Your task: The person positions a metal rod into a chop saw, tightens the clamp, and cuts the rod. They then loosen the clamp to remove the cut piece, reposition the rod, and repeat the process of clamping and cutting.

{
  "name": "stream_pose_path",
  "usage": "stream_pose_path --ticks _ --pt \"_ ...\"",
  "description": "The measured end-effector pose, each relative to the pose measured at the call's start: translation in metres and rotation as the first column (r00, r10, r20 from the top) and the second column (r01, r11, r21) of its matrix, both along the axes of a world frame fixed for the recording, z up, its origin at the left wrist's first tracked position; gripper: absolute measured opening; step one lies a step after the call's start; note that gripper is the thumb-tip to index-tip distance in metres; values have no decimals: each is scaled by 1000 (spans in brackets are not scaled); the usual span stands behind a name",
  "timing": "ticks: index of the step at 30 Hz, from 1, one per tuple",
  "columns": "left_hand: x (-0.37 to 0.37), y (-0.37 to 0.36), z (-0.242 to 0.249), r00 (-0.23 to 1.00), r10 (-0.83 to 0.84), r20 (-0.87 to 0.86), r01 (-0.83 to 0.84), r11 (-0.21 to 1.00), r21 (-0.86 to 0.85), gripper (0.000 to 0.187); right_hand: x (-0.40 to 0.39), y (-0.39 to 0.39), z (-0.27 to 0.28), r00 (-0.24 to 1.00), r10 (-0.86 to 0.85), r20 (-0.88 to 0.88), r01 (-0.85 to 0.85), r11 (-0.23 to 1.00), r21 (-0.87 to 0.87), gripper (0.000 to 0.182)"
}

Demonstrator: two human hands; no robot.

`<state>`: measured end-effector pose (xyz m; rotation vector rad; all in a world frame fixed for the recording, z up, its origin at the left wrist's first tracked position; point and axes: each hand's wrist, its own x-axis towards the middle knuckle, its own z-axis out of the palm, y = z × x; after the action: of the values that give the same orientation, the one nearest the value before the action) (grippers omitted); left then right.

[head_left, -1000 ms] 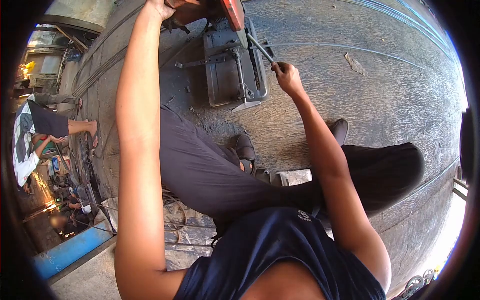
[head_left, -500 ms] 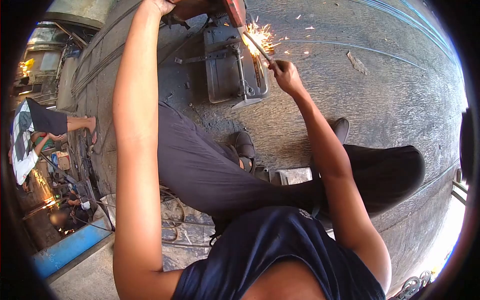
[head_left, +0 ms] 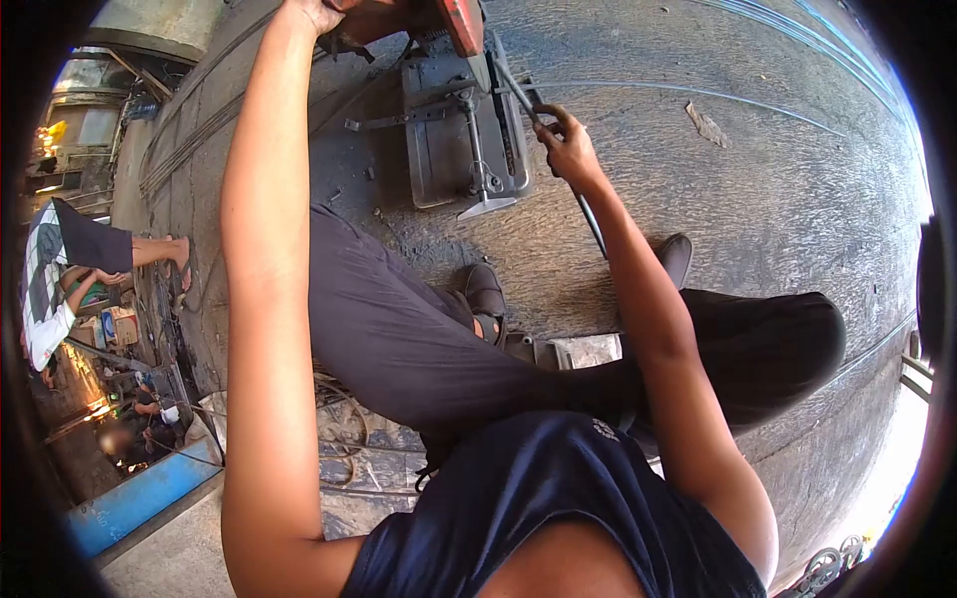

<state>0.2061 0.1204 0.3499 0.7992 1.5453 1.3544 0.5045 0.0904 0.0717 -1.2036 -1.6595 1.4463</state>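
At the top edge, my left hand (head_left: 317, 14) is closed at the red cut-off saw (head_left: 461, 22), its fingers partly cropped from view. The saw's cutting disc (head_left: 480, 72) points down over a grey metal base (head_left: 424, 164) with a clamp screw (head_left: 473, 130). My right hand (head_left: 570, 151) holds a thin metal rod (head_left: 515, 88) beside the disc, with its index finger raised a little off the rod. The rod runs up past the disc, and its other end shows below the hand, near my right wrist. No sparks show at the disc.
Long thin rods (head_left: 797, 40) lie across the concrete floor at upper right. A flat brown scrap (head_left: 706, 124) lies right of the saw. My shoes (head_left: 485, 291) are below the base. At left, another person sits near a blue beam (head_left: 150, 498), with sparks beyond.
The sparks at the disc have stopped. The rod now reaches farther up past the disc, and its lower end has come into view. My right index finger has lifted. My left hand stays at the saw.
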Motion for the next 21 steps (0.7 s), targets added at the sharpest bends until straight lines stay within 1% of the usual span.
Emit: stream_pose_path --ticks 1,3,4,5,7,8,9,11,15,16,17,18,19,21 --pt "1 0 1 1000 0 0 0 1000 2 46 1 0 2 1000 0 0 0 1000 2 31" --pt "2 0 2 999 21 29 -20 999 -30 46 0 -2 4 995 79 58 -82 996 40 35" --pt "2 -1 2 999 22 28 -21 999 -31 46 -2 -5 3 995 79 68 -84 993 80 37" --pt "2 -2 3 1000 18 19 -17 999 -38 46 -4 -7 1 994 81 69 -86 993 77 37" --pt "2 -2 2 1000 17 13 -17 999 -46 47 -7 -12 3 997 55 58 -64 985 162 37" --pt "2 -2 1 999 40 5 -40 998 -47 48 -10 -12 -4 998 56 10 -57 990 128 38" --pt "1 -1 1 998 62 -3 -62 997 -46 48 -10 -12 -4 998 59 10 -60 990 127 38" --pt "-1 -1 1 999 45 4 -45 998 -46 49 -9 -13 -4 994 59 -91 -44 986 162 39" --pt "3 -2 3 999 31 34 -29 997 -73 49 -8 -15 4 983 101 -154 -68 977 204 39" --pt "1 -1 3 999 32 33 -30 997 -74 49 -6 -17 17 972 105 -212 -98 994 41 37" --pt "-1 1 3 999 36 28 -34 997 -73 49 -4 -19 26 958 98 -269 -135 983 -122 35" --pt "-1 1 3 999 40 24 -38 997 -72 49 -1 -18 28 941 129 -314 -187 969 -162 35" --pt "0 0 3 999 39 24 -37 997 -74 49 1 -15 29 941 128 -315 -186 969 -164 35" --pt "1 0 3 998 55 23 -53 994 -96 49 4 -10 32 930 93 -356 -208 931 -299 35"
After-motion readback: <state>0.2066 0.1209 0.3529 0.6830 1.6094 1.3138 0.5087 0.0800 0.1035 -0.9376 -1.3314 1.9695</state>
